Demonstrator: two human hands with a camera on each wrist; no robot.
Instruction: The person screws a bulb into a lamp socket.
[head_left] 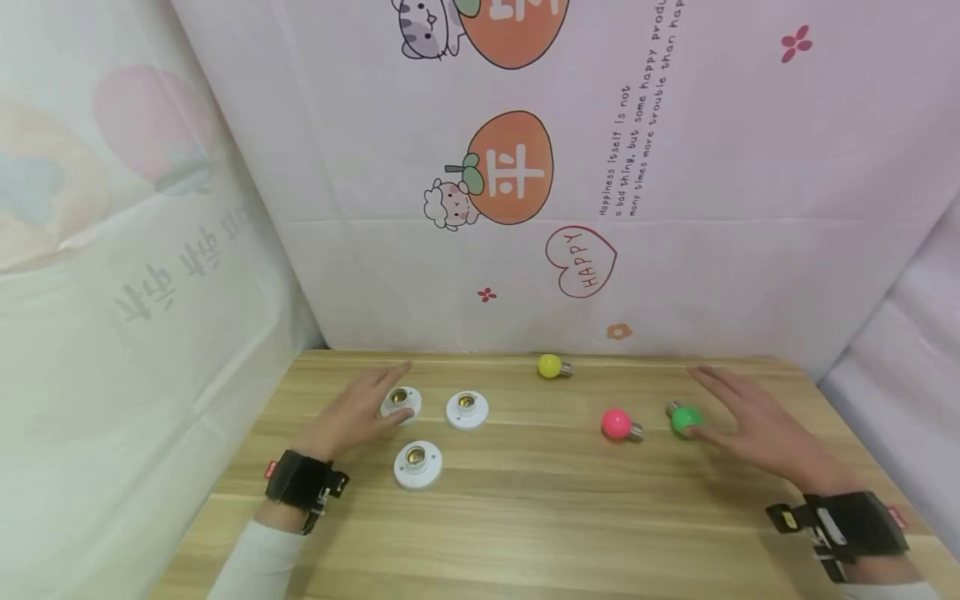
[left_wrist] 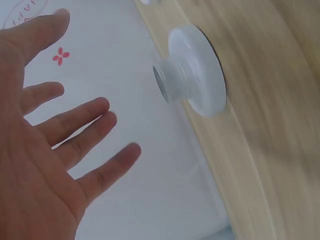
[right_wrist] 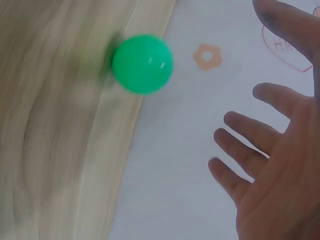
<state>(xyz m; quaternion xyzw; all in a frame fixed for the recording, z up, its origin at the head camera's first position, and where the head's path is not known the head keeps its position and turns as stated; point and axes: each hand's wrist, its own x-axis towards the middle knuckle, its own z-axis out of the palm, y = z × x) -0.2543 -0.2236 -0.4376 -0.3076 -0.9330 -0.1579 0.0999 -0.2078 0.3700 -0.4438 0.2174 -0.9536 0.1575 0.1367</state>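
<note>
My left hand (head_left: pixel 358 411) hovers with spread fingers over a white lamp socket (head_left: pixel 400 402) at the table's back left; in the left wrist view a white socket (left_wrist: pixel 197 70) stands beside the fingers, apart from them. Two more round sockets lie close by, one to the right (head_left: pixel 467 411) and one nearer the front (head_left: pixel 417 465). On the right side, my right hand (head_left: pixel 757 429) reaches out, fingers extended, beside a green bulb (head_left: pixel 686 419). The right wrist view shows the green bulb (right_wrist: pixel 142 64) away from the fingers, the palm holding nothing.
A pink bulb (head_left: pixel 617 424) lies left of the green one, and a yellow bulb (head_left: pixel 550 366) is near the table's back edge. Printed white cloth (head_left: pixel 420 283) hangs behind the wooden table (head_left: pixel 540 533), with more cloth along the left and right sides.
</note>
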